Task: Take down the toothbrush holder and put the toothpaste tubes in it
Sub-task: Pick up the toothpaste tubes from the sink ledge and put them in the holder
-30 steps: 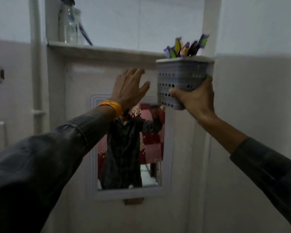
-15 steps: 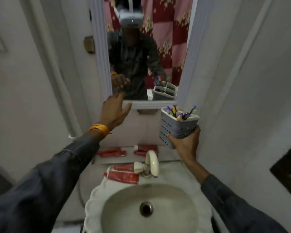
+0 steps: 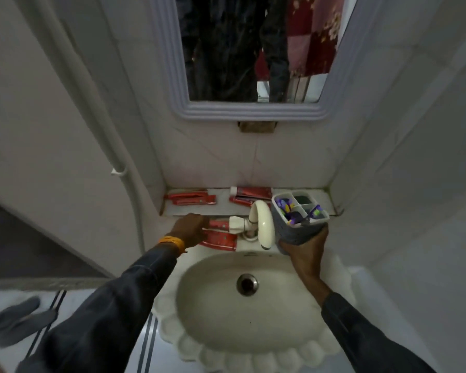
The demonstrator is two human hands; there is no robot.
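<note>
My right hand (image 3: 304,254) grips the grey perforated toothbrush holder (image 3: 293,230) from below, upright, over the sink's back right rim. Toothbrushes stand in its compartments; one compartment looks empty. Two red toothpaste tubes (image 3: 221,239) lie on the sink rim left of the tap. My left hand (image 3: 191,230) rests on their left ends with fingers curved down; whether it grips one is unclear. More red tubes lie on the ledge behind, one group at the left (image 3: 191,199) and one by the tap (image 3: 253,193).
A cream tap (image 3: 262,224) curves over the white sink (image 3: 253,343), between my two hands. A framed mirror (image 3: 250,113) hangs above the ledge. A white pipe (image 3: 119,168) runs down the left wall. Grey slippers (image 3: 14,321) lie on the floor, lower left.
My right hand has brought the holder down from the high shelf to the sink's back rim. My left hand dropped from the mirror onto the tubes by the tap. The view tilted down.
</note>
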